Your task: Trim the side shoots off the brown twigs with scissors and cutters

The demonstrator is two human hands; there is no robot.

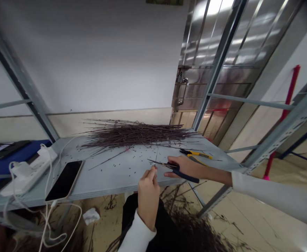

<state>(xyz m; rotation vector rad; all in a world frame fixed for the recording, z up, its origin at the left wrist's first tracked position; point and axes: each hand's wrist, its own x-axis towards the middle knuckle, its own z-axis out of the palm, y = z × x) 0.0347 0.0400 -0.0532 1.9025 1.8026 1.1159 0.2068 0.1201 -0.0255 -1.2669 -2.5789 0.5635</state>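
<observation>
My right hand [186,167] has the pliers [175,169] gripped, long axis running sideways, nose pointing left just past the fingertips of my left hand [148,190]. That one's pinching a tiny dark bit [155,167], can't tell what. Twigs [137,134] lie crosswise, farther off on the table [103,182].
</observation>
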